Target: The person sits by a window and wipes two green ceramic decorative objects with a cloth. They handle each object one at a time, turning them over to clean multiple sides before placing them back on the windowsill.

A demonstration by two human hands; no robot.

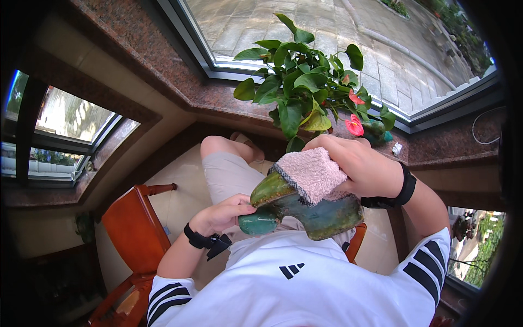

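A glazed ornament point(327, 216) in mottled green and blue is held above my lap, tilted, with a curved notch in its lower edge. My left hand point(222, 214) grips its left end beside a smooth, rounded teal part point(257, 222). A pink terry cloth point(314, 171) with a dark grey edge is draped over the ornament's top. My right hand point(355, 165) holds this cloth against the surface, its fingertips partly hidden behind the fabric. The cloth covers the ornament's upper middle, so its full shape cannot be made out.
An anthurium point(302, 81) with red flowers stands on the granite windowsill point(212, 96), just beyond my hands. Near it are a teal-green object point(374, 131) and a crumpled white scrap point(396, 148). A wooden chair point(135, 229) is at my left. Window frames point(445, 108) border the sill.
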